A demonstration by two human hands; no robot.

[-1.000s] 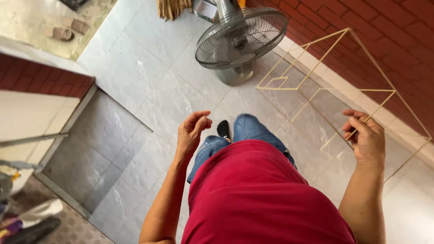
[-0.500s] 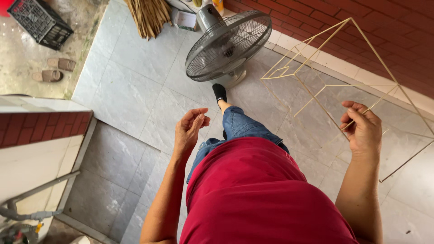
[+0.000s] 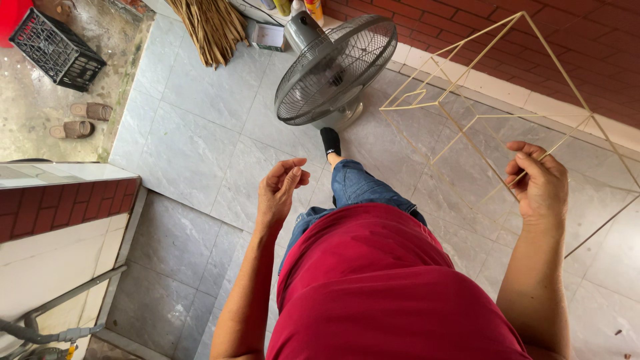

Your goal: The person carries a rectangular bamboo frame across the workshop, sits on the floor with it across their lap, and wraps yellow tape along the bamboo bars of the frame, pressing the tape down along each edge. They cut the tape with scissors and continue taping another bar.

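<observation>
The pale stick frame [image 3: 467,113] looks largely assembled, a tall pyramid-like cage with its apex up and away toward the brick wall [image 3: 587,47], long axis near upright. Right hand [image 3: 539,183] fingers pinch a lower strut; left hand [image 3: 281,190], empty, has fingers loosely curled.

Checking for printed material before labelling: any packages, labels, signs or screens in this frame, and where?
Small cardboard box: on the floor at the top, left of the fan's motor; open, greyish, rectangular.
Bottles: top edge behind the fan; yellow and orange, cut off by the frame.
Black plastic crate: top left, lattice-sided.
No signs or screens visible.
</observation>
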